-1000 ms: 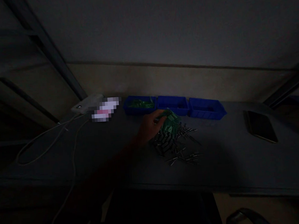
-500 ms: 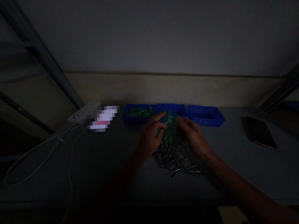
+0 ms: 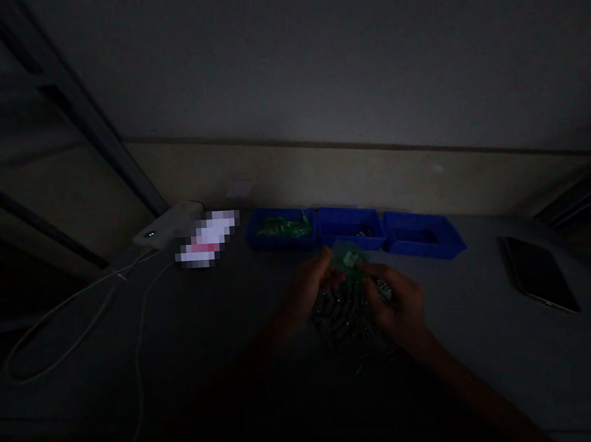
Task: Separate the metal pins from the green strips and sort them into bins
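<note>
A green plastic bag (image 3: 346, 258) is held between my two hands, above a pile of small shiny metal pins (image 3: 342, 315) on the dark table. My left hand (image 3: 312, 283) is closed on the bag's left side. My right hand (image 3: 398, 301) pinches the bag's right side with thumb and fingers. Whatever is in the bag is too dark to make out. Behind the hands stand a left blue bin (image 3: 281, 243) with green plastic in it, a middle blue bin (image 3: 351, 242) with a few metal pieces, and a right blue bin (image 3: 422, 245).
A phone-like dark device (image 3: 542, 274) lies at the right. On the left are a white box (image 3: 170, 225) with cables (image 3: 139, 344) and a blurred-out bright sheet or screen (image 3: 210, 238). A pale wall (image 3: 293, 174) runs behind the table (image 3: 206, 320).
Both hands have drawn the green bag down, nearer to me and away from the bins. The bag looks more bunched up, and the middle bin now shows. The view has shifted slightly.
</note>
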Demonstrator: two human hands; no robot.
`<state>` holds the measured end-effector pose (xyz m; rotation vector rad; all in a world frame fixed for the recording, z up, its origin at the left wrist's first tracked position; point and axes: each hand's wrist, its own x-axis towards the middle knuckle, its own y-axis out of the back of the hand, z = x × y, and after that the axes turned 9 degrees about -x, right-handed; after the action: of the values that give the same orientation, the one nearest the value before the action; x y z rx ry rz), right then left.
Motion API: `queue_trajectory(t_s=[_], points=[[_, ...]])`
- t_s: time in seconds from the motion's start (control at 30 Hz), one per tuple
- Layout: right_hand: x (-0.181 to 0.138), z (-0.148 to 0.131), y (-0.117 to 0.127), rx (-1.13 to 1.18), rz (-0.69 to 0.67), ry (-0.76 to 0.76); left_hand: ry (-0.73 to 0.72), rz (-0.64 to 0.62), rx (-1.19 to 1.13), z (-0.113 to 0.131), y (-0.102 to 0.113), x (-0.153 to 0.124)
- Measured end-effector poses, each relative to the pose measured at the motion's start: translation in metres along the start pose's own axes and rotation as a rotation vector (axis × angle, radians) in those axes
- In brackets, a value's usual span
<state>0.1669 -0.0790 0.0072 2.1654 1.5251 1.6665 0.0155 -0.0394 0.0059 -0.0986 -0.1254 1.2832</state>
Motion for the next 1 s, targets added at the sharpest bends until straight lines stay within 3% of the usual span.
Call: queue_trajectory(t_s=[0.13,0.27,0.37,0.5,0.6,0.7,0.77,0.83,1.0], points=[[0.002,0.003,0.003,-0.013,-0.032,0.085,0.064,-0.021,0.012,0.006,0.003,0.001],[0.003,0.005,0.005,0.018,-0.113,0.076,-0.101,-0.022,0.192,0.015,0.006,-0.003],[0.004,0.008,0.005,0.035,-0.139,0.066,-0.368,0.156,0.458,0.02,0.017,-0.003],[0.006,0.012,0.005,0.012,-0.125,0.029,-0.618,0.55,0.68,0.032,0.05,0.003],[0.007,0.016,0.005,-0.012,-0.108,-0.004,-0.667,0.728,0.763,0.039,0.077,0.007],[0.009,0.018,0.006,-0.024,-0.109,-0.021,-0.588,0.822,0.702,0.04,0.092,0.01],[0.011,0.019,0.007,-0.025,-0.107,-0.047,-0.516,0.801,0.631,0.039,0.095,0.011],[0.013,0.02,0.009,-0.022,-0.096,-0.081,-0.467,0.702,0.61,0.04,0.093,0.013],[0.018,0.028,0.018,-0.037,-0.008,-0.182,-0.444,0.471,0.805,0.053,0.083,0.024]])
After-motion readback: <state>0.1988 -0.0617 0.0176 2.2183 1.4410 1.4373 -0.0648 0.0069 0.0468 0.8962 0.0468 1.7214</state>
